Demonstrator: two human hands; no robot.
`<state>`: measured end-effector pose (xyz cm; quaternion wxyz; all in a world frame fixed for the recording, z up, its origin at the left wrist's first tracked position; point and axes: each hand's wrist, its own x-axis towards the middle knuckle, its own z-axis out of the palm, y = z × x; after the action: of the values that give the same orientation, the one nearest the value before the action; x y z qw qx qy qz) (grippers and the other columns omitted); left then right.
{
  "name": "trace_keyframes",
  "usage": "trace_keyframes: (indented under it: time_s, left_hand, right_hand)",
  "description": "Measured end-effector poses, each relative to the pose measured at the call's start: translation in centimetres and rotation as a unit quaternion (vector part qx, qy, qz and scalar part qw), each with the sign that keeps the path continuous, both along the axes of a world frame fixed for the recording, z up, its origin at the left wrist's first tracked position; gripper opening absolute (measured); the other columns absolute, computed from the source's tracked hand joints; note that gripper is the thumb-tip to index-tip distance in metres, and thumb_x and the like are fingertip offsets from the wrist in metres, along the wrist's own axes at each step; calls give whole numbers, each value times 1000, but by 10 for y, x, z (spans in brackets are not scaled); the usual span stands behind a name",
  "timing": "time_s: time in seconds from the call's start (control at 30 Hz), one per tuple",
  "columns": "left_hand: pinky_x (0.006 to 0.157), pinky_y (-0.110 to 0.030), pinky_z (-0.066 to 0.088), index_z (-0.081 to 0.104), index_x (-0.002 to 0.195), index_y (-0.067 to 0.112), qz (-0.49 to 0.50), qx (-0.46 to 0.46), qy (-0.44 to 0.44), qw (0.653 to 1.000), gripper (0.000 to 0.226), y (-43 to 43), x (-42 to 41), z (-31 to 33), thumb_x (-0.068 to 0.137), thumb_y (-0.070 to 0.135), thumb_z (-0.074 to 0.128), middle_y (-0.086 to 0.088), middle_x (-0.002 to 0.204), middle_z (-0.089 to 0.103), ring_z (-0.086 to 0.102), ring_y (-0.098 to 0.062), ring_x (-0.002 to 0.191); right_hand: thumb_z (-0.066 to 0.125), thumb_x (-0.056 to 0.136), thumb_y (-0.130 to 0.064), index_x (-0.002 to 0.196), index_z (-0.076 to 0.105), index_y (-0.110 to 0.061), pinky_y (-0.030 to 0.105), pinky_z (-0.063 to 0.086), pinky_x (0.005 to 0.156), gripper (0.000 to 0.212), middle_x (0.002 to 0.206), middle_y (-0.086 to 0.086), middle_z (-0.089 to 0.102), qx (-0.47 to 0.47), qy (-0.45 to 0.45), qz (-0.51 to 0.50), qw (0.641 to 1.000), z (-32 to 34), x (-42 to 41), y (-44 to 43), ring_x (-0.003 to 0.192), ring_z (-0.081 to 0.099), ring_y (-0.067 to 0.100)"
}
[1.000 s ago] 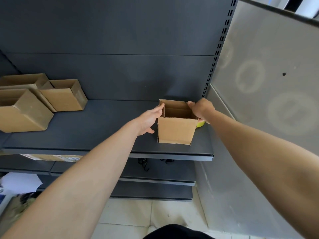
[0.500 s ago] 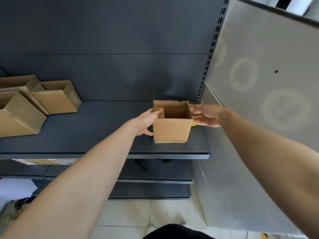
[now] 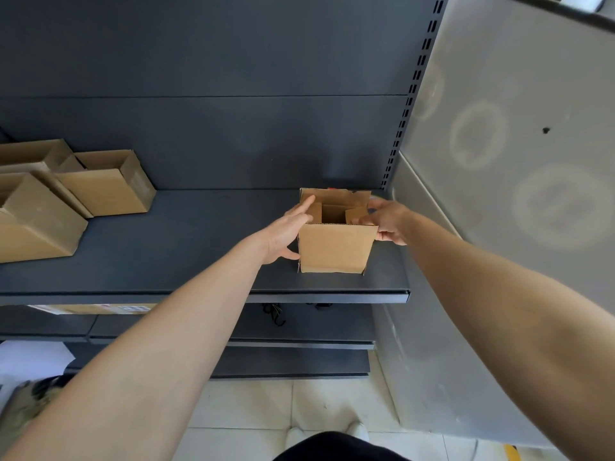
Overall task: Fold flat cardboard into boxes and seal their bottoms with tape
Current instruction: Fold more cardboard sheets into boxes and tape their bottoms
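Box (image 3: 334, 247) stands upright on the shelf (image 3: 199, 261) between both hands, open end up.

Left hand (image 3: 286, 232): fingers straight, flat against the near wall, likely steadying it.

Right hand (image 3: 387, 224): fingers hooked over the rim onto an inward flap, probably folding it.

Shelf edge is just short of the hands. There is open room beyond the left hand, and a wall panel (image 3: 499, 161) close beyond the right.

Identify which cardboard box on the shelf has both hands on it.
The upright box at the shelf's right end; the others sit untouched at left.

I can't read any text from here. A carton (image 3: 90, 308) just under the shelf (image 3: 199, 296) edge, toward its left end, carries printed labels, too blurred to make out.
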<state>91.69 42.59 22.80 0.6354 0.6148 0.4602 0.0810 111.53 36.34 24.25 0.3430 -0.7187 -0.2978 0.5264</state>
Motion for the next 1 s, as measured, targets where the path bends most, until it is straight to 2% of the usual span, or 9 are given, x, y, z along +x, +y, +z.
trace_keyframes:
  time_s: [0.13, 0.3, 0.43, 0.5, 0.6, 0.7, 0.77, 0.87, 1.0]
  left_hand:
    - [109, -59, 26, 8, 147, 50, -17, -24, -15, 999, 65, 3, -6, -2, 92, 56, 43, 5, 160, 5, 10, -33, 145]
    - [109, -63, 26, 21, 144, 48, -20, -44, -30, 998, 78, 12, -10, -3, 82, 39, 68, -1, 155, 21, 22, -33, 141]
    - [105, -65, 29, 30, 133, 38, 23, -4, -29, 999, 69, 15, -5, -2, 80, 33, 73, 6, 145, 32, 36, -30, 132]
    - [101, -61, 37, 28, 129, 34, 59, 18, -24, 998, 65, 14, 0, -5, 82, 29, 73, 6, 140, 36, 42, -26, 125]
    - [81, -43, 51, 23, 131, 35, 96, 57, -16, 994, 69, 10, 7, -12, 84, 21, 71, 8, 135, 39, 51, -17, 107]
    - [72, -38, 52, 17, 137, 43, 98, 70, -26, 992, 79, 9, 10, -14, 85, 15, 70, 10, 127, 38, 53, -12, 95]
    - [65, -35, 53, 23, 133, 46, 86, 75, -30, 993, 74, 10, 11, -13, 85, 13, 69, 8, 127, 38, 52, -18, 101]
    - [69, -41, 56, 33, 119, 48, 84, 90, -31, 992, 60, 10, 11, -13, 86, 13, 68, 3, 131, 40, 51, -25, 111]
    - [77, -45, 57, 49, 107, 37, 75, 124, -9, 989, 31, 10, 11, -17, 90, 15, 63, 0, 128, 39, 53, -27, 107]
  right_hand:
    - [58, 93, -6, 114, 61, -23, 20, 47, 67, 27, 89, -2, 62, -1, 31, -11, 999, -5, 3, 1, 74, 58, 9]
    - [45, 100, -7, 104, 65, -29, 22, 45, 73, 30, 96, 1, 61, -9, 61, -22, 998, -8, 8, 2, 83, 53, 12]
    - [42, 99, -1, 100, 68, -32, 17, 44, 57, 40, 91, -3, 63, -7, 109, -34, 993, -11, 9, -1, 72, 51, 8]
    - [46, 98, -5, 99, 68, -26, 18, 45, 57, 31, 88, -1, 65, -6, 141, -57, 988, -10, 10, -5, 71, 56, 10]
    - [51, 97, -24, 103, 64, -18, 24, 47, 67, 16, 98, 6, 63, -10, 181, -93, 979, -9, 13, -9, 80, 60, 18]
    - [48, 91, -57, 112, 64, -20, 25, 43, 62, 46, 100, 6, 61, -22, 184, -93, 978, -9, 13, -6, 83, 55, 19]
    - [47, 86, -68, 108, 64, -21, 23, 41, 59, 55, 99, 5, 59, -36, 152, -85, 984, -8, 9, -2, 82, 54, 18]
    - [51, 90, -57, 101, 62, -22, 23, 42, 58, 38, 105, 6, 56, -47, 115, -83, 989, -6, 6, 3, 87, 53, 20]
    - [62, 91, -32, 104, 59, -18, 21, 41, 54, 19, 105, 5, 55, -52, 111, -75, 990, -8, 9, 1, 88, 50, 18]
